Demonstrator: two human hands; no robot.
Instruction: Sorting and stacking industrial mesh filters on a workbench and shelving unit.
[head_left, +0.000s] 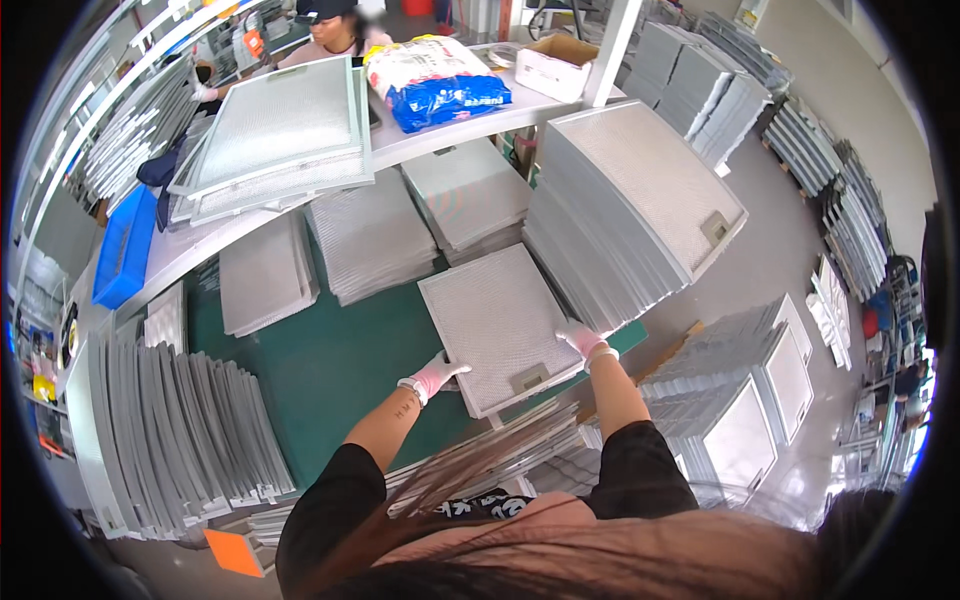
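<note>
Grip: my gloved left hand (432, 376) and right hand (582, 340) clamp opposite edges of a square grey metal mesh filter (498, 326), keeping it level above the green surface (330, 370).

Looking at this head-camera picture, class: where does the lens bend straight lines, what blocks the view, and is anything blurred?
Head view: the white shelf edge bows under fisheye distortion and black corners ring the frame; loose hair smears out of focus along the bottom; lighting is even, with no harsh glare; the mesh filter panel between the left hand and right hand stays sharp.
</note>
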